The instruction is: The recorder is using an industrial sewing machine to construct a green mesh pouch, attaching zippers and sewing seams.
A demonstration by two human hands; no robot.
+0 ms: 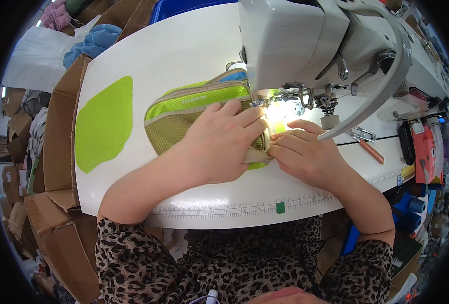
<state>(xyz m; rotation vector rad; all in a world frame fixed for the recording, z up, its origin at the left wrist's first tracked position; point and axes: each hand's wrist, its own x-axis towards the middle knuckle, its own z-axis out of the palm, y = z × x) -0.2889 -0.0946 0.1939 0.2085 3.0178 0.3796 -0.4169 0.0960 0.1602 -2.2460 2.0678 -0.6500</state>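
Note:
A lime-green and beige zip bag (168, 134) with a mesh front pocket lies on the white sewing table, its right edge under the lit needle area of a sewing machine (295, 45). My left hand (222, 134) rests across the bag, fingers bent over its right edge close to the presser foot and the thumb lower down by a beige strip (258, 155). At that same edge, on the right side of the needle, my right hand (305, 152) has its fingers bent together on the trim. Its thumb is mostly hidden. Bright lamplight washes out the stitching spot.
Flat lime-green cut pieces (104, 124) lie stacked at the left. A measuring tape strip (219, 210) runs along the table's front edge. Small snips (362, 134) and an orange-handled tool (371, 151) lie at the right. Cardboard boxes (62, 126) border the left side.

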